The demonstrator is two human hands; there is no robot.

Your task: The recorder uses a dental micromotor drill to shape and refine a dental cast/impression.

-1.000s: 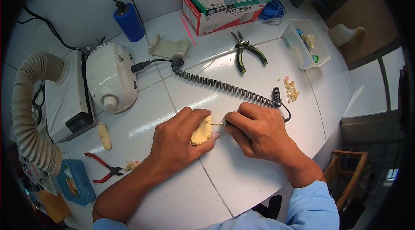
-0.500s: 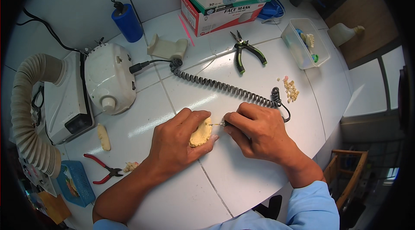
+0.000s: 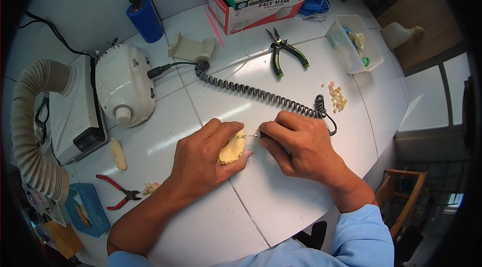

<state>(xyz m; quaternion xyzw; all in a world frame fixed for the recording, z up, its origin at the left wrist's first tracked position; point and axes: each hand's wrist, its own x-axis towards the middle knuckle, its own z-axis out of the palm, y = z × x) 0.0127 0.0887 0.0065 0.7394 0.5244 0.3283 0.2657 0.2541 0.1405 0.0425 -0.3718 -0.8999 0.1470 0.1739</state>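
A yellow plaster dental cast [image 3: 231, 151] sits in my left hand [image 3: 203, 151], gripped between the thumb below and the fingers above. My right hand [image 3: 301, 146] closes round a rotary handpiece [image 3: 259, 134], whose body is mostly hidden by the fingers. Its thin metal bur [image 3: 249, 136] points left and meets the cast's right edge; whether it is spinning I cannot tell. From behind the right hand a black coiled cord [image 3: 261, 95] runs to the white micromotor unit [image 3: 125, 86] on the left.
Around my hands on the white tiled table lie green-handled pliers [image 3: 283, 51], red-handled cutters [image 3: 123, 194], loose artificial teeth [image 3: 336, 99] and a pale elongated piece [image 3: 118, 154]. Mask boxes [image 3: 256, 13], a clear tub [image 3: 354, 56], a blue basket [image 3: 95, 217] and a ribbed hose [image 3: 30, 116] stand farther out.
The whole view has shifted slightly, so the table's things sit a little higher in the picture. Both hands keep their grips, with the bur still at the cast's edge.
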